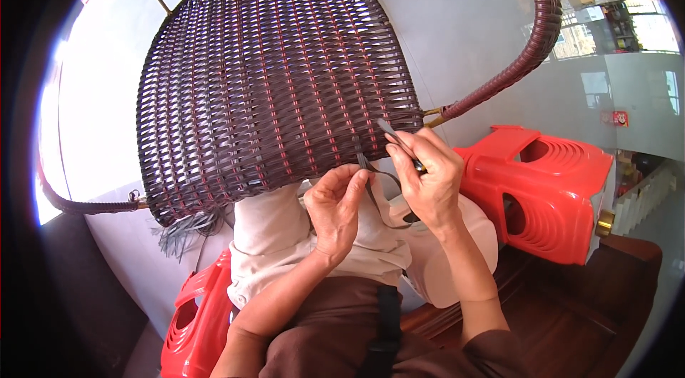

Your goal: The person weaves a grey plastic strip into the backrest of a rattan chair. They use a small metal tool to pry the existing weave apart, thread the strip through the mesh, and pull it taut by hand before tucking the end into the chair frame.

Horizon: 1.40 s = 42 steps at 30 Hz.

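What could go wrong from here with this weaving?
The flat-tipped tool in the right hand, held against or just over the woven panel, could slip and nick it. It might also catch the nearby left hand. The thin dark strip pinched there could slide loose if that grip eases.

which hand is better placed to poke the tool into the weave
Probably the right hand: it holds the flat-tipped tool over the woven panel, while the left hand pinches a dark strip.

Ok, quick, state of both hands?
Left hand: closed, pinching a dark strip.
Right hand: closed, holding a flat-tipped tool.
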Motion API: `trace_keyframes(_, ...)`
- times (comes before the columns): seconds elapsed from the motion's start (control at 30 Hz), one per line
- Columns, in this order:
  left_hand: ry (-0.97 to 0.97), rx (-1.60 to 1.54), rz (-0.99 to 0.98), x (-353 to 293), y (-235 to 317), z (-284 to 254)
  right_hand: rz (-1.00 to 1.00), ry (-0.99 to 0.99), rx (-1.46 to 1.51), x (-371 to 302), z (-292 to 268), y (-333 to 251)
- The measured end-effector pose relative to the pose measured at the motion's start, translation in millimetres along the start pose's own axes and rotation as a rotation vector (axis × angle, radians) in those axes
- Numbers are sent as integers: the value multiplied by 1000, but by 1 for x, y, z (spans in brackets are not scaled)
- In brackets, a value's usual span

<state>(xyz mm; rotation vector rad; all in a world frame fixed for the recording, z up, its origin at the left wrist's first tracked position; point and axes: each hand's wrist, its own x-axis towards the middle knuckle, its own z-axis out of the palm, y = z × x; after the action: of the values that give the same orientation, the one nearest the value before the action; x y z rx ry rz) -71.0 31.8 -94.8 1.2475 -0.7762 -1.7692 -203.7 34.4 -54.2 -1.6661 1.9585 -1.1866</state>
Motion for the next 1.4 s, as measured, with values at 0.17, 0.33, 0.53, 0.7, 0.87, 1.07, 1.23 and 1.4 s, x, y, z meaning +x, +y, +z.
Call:
trace_keyframes(0.17, 3, 82, 12, 1, -1, -5, 14, -30, 19, 6, 14, 4)
trace_keyframes(0.33, -12, 98, 32, -2, 3, -6, 22, -33, 30, 5, 22, 6)
trace_keyframes(0.53, -1, 76, 42, -2, 3, -3, 50, -60, 36, 7, 23, 4)
trace_keyframes(0.7, 29, 20, 19, -1, 9, 4, 24, -75, 54, 6, 19, 5)
trace_keyframes(0.87, 6, -33, -10, 1, 3, 2, 34, -206, -189, 4, -13, -4)
trace_keyframes(1.07, -5, -47, -20, 2, 4, 2, -100, -304, -477, 9, -39, -2)
trace_keyframes(1.23, -2, -57, -26, 2, 3, 1, -180, -334, -525, 18, -40, -6)
trace_keyframes(1.4, 0, -53, -26, 2, 2, 0, -244, -371, -608, 20, -41, -6)
